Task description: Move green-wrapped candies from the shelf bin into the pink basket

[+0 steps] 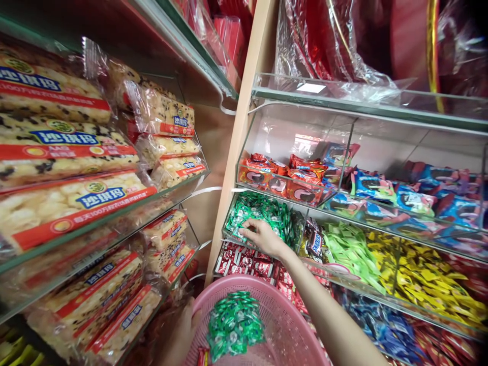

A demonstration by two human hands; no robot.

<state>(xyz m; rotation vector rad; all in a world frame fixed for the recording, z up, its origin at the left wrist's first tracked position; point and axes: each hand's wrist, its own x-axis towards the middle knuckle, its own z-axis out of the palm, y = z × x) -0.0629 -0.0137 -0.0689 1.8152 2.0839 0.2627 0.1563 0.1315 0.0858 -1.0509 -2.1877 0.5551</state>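
Observation:
My left hand [185, 325], blurred at the lower middle, grips the left rim of a pink perforated plastic basket [280, 300]. A pile of green-wrapped candies [234, 325] lies in that basket, with a small red-and-yellow packet [203, 357] at its lower left. Farther forward, my right hand [263, 236] is over the front of a clear shelf bin full of green-wrapped candies [267, 213]. Its fingers are bent and drawn together at the candies; whatever may be between the fingertips is too small to make out.
Packaged puffed pastry bars [87, 137] fill glass shelves on the left. A wooden upright [238, 132] divides the shelving. Right of the green bin lie light-green packets [351, 249] and yellow packets [430, 274]. Red packets [244, 259] sit below, and red snack packs [301, 170] above.

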